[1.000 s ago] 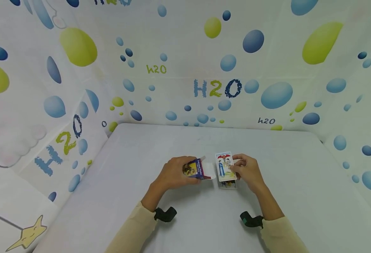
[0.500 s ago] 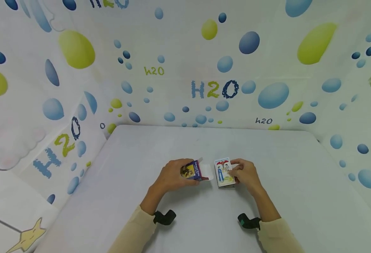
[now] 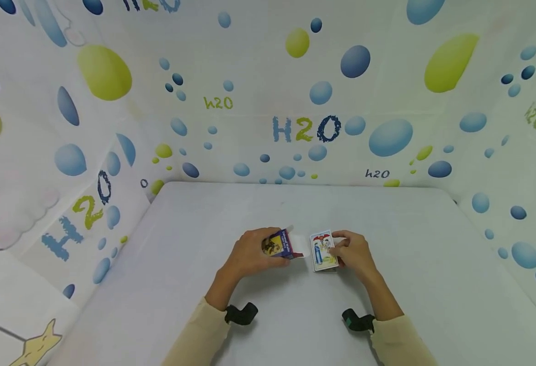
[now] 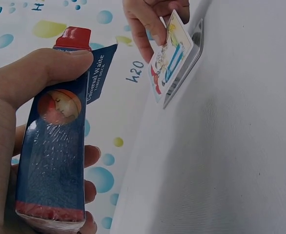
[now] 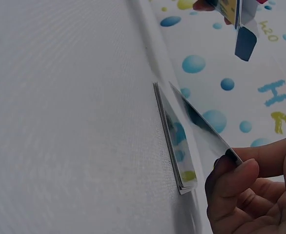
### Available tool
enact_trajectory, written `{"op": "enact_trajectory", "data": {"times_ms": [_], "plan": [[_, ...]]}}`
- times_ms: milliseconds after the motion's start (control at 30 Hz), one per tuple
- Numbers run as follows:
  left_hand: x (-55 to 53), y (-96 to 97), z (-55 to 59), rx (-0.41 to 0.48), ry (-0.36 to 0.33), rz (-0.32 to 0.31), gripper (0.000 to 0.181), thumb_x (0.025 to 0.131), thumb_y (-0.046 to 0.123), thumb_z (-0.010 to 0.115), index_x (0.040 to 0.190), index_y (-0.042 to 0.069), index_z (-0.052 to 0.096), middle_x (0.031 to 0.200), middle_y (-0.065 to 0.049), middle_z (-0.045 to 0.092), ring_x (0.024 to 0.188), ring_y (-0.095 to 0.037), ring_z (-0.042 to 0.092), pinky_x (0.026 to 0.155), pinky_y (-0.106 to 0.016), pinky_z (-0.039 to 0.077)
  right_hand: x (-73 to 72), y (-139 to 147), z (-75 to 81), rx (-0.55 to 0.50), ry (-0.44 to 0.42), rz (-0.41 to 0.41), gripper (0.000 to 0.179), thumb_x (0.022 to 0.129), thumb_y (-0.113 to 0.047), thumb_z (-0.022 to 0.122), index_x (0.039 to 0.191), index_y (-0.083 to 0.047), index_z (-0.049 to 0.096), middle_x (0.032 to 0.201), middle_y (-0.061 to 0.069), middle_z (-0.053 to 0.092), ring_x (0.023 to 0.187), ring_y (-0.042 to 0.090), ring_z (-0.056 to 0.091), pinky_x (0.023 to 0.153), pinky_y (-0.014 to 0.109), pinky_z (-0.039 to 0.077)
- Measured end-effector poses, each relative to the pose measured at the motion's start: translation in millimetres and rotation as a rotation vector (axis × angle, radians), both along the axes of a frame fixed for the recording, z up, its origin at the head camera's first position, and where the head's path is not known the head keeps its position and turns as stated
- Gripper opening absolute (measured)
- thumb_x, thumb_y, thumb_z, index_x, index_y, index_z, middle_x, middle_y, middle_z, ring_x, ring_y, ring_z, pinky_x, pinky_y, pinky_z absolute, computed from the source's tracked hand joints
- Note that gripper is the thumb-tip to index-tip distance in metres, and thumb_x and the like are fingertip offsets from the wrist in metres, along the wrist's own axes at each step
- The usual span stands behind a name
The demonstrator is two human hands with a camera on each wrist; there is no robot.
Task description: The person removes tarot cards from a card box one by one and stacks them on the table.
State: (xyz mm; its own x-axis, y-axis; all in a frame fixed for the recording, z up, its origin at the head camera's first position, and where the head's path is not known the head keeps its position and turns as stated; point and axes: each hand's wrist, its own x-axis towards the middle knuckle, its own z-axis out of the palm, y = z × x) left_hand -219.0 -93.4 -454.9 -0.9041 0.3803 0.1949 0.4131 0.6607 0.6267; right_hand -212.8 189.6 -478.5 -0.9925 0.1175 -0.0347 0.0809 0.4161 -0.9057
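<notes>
My left hand (image 3: 255,251) grips a dark blue card box (image 3: 280,244) with its white flap (image 3: 297,245) open to the right, just above the table. In the left wrist view the box (image 4: 55,146) fills the near left, my thumb on its upper edge. My right hand (image 3: 346,249) pinches one picture card (image 3: 322,250) by its right edge, face up and tilted. Under it a small stack of cards (image 3: 326,268) lies on the table. The right wrist view shows the held card (image 5: 201,124) raised off the stack (image 5: 174,141) like an open lid.
The grey table (image 3: 386,229) is walled on three sides by white sheeting (image 3: 322,101) printed with blue and green bubbles. Black wrist mounts (image 3: 240,313) (image 3: 356,321) sit on both sleeves near the front edge.
The right hand has brought the picture card lower and closer over the stack. The left hand and its box have hardly moved.
</notes>
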Motion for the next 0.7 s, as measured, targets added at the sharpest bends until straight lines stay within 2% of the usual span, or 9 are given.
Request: {"op": "enact_trajectory", "data": {"times_ms": [233,367,500,700], "plan": [[-3.4,-2.2,0.5,-0.008,0.018,-0.001,0.081,0.071,0.053,0.086,0.139,0.016,0.063,0.122,-0.003,0.069,0.097,-0.016,0.057,0.081,-0.035,0.049,-1.0,-2.5,0.7,0.023,0.007,0.01,0.051,0.085,0.001,0.071,0.135,-0.002,0.06,0.075,0.008,0.065,0.053,0.017,0.055,0.048,0.027,0.047],[-6.5,-1.9,0.0,-0.004,0.026,-0.004,0.079,0.071,0.051,0.086,0.138,0.017,0.063,0.121,-0.001,0.069,0.096,-0.015,0.057,0.081,-0.035,0.049,-1.9,-3.2,-1.0,0.049,0.028,0.023,0.051,0.084,0.002,0.071,0.134,-0.003,0.062,0.077,0.01,0.064,0.053,0.018,0.055,0.048,0.027,0.046],[-7.9,-1.1,-0.5,0.009,0.024,-0.01,0.076,0.071,0.047,0.089,0.137,0.019,0.064,0.117,0.002,0.069,0.096,-0.015,0.058,0.08,-0.034,0.05,-3.2,-3.8,-4.3,0.13,0.04,0.027,0.048,0.083,0.001,0.071,0.13,-0.002,0.066,0.078,0.01,0.063,0.054,0.017,0.055,0.048,0.027,0.045],[-8.7,-1.0,0.3,-0.008,0.027,-0.018,0.079,0.071,0.052,0.088,0.138,0.018,0.063,0.119,0.001,0.069,0.097,-0.015,0.058,0.08,-0.033,0.05,-3.9,-6.1,-4.0,0.23,0.042,0.016,0.047,0.08,0.001,0.067,0.127,0.0,0.068,0.076,0.011,0.063,0.049,0.016,0.053,0.045,0.027,0.043]]}}
